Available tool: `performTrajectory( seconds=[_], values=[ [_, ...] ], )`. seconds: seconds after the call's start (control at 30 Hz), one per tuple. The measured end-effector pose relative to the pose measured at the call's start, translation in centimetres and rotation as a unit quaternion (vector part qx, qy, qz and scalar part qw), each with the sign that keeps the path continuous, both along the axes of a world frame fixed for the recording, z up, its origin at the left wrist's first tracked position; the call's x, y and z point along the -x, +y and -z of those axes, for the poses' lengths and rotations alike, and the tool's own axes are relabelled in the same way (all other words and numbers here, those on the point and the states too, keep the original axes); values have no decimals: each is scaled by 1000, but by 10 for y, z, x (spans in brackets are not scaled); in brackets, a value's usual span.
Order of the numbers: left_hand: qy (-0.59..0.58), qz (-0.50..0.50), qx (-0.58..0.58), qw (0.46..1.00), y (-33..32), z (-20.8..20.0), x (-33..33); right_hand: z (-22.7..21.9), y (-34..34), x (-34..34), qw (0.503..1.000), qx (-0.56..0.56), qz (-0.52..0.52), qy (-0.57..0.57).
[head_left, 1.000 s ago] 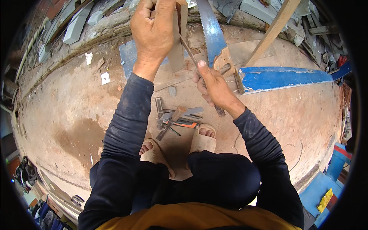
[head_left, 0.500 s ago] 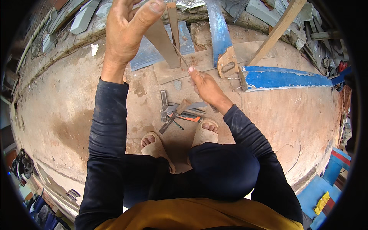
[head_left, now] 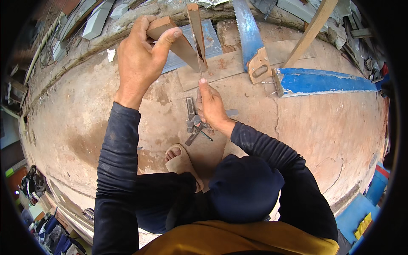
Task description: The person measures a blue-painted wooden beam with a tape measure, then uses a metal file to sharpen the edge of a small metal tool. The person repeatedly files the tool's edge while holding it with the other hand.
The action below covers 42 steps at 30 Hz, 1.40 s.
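My left hand (head_left: 144,59) clasps the upper end of a wooden board (head_left: 180,44), thumb on its near side and fingers round the far left edge. A second narrow wooden piece (head_left: 194,27) stands just right of it, their lower ends close together. My right hand (head_left: 211,104) is closed on a thin-bladed tool (head_left: 198,61). Its long blade shows edge-on and runs up by the gap between the two pieces; the handle is hidden in my fist. Below my right hand lie a hammer (head_left: 190,106) and other hand tools, partly covered by it.
A handsaw (head_left: 250,36) with a wooden handle lies beyond my right hand. Right of it are a blue-painted beam (head_left: 323,83) and a slanting wooden bar (head_left: 310,34). A flat grey board (head_left: 214,70) and a blue sheet (head_left: 214,38) lie under the wood. Rubble lines the far edge.
My left hand has closed round the board's upper end, where its fingers were raised before. My right hand has drawn nearer and left with the tool, its blade now more upright. The view has shifted slightly.
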<state>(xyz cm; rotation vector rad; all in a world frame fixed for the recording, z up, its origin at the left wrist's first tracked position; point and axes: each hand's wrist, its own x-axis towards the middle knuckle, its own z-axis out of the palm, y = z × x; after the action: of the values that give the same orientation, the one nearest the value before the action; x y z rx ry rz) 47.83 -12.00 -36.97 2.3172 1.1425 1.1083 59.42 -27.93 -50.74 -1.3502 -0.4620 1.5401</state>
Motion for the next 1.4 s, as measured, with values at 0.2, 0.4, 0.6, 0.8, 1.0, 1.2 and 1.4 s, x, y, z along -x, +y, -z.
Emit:
performTrajectory(
  seconds=[0.2, 0.4, 0.6, 0.8, 1.0, 1.2, 1.4],
  values=[
    [65, -133, -24, 989, -22, 6, -17, -21, 60, 67, 978, 42, 124, 164],
    [50, -46, 93, 993, 25, -9, 77, -4, 33, -2, 997, 35, -31, -59],
    [72, -7, 213, 974, 57, -14, 96, -11, -10, -128, 995, 89, 23, -29],
    [159, 85, 192, 965, 77, -35, 70, -24, -39, -145, 983, 16, 47, -175],
    [105, 74, 166, 978, 69, -23, 39, -31, -26, -137, 996, -6, 53, -67],
    [6, 136, 199, 970, 49, -9, 17, -97, 1, -142, 986, -67, -33, -148],
    [-114, 148, 230, 955, 18, -10, -31, -135, 21, -132, 977, -130, -86, -143]
  ],
)
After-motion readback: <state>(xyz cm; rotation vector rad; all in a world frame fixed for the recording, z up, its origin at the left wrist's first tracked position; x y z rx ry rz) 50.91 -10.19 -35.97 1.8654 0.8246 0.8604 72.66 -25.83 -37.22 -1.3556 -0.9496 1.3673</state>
